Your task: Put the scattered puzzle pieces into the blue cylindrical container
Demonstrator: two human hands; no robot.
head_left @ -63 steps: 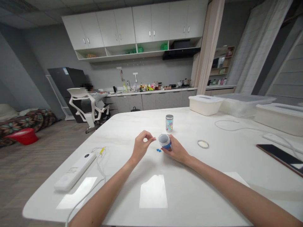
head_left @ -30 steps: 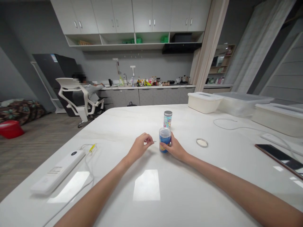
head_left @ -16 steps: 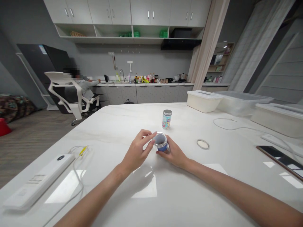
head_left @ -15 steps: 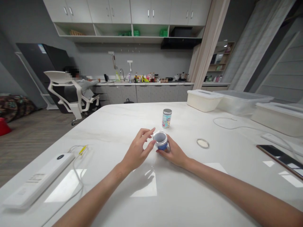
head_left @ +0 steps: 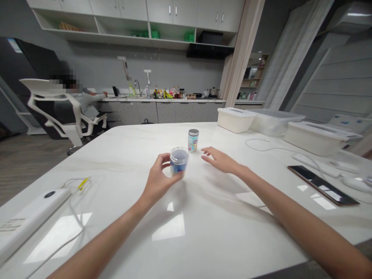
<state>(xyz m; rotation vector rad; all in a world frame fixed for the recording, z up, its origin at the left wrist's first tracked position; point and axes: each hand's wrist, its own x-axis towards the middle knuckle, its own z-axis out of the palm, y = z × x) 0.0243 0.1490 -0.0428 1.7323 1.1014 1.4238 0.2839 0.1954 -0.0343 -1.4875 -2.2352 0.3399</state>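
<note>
A small blue jar (head_left: pixel 177 167) without a lid is in my left hand (head_left: pixel 158 178), thumb on its near side and fingers round the far left side. Its mouth faces up and a little toward me; the inside looks pale grey. My right hand (head_left: pixel 219 159) is over the table to the right, palm down, fingers stretched out and holding nothing. Just beyond the jar, a second small jar (head_left: pixel 193 141) with a cartoon print and a silver lid stands upright, near my right fingertips but apart from them. The loose round lid is out of sight.
White bins with lids (head_left: pixel 236 120) line the back right of the white table (head_left: pixel 130 151). A dark phone-like slab (head_left: pixel 322 185) and a white cable lie on the right, a white power strip (head_left: pixel 31 221) on the left. Another person sits in a white chair (head_left: pixel 55 108) beyond.
The blue jar has passed from my right hand to my left. My right hand has let go and moved right, over where the loose lid lay. The view has turned rightward.
</note>
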